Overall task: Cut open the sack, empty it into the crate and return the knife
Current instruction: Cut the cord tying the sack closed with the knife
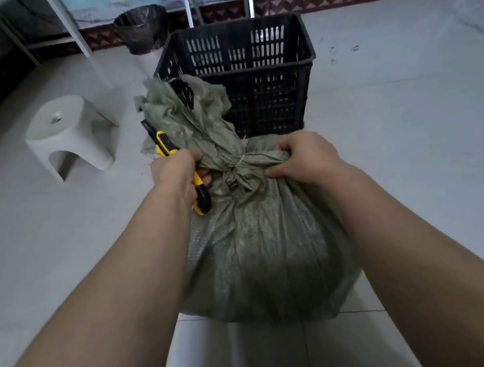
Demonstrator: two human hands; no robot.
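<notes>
Head view
Sack (pixel 265 239): grey-green woven, full, standing on the pale floor (pixel 405 141) at frame centre; neck tied with string, loose top flopping toward 11 o'clock.
Crate (pixel 255 75): black slotted plastic, just beyond the sack at 12 o'clock, touching the sack's loose top.
Left hand (pixel 176 174): grip clenched on the knife and bunched sack fabric, at 9 o'clock of the knot.
Knife (pixel 163 141): yellow-black utility knife, tip pointing to 11 o'clock.
Right hand (pixel 305 156): grip clenched on the sack's neck, at 3 o'clock of the knot.
Stool (pixel 69 133): white, at 9 o'clock.
Bin (pixel 143 29): black-lined, at 11 o'clock behind the crate.
</notes>
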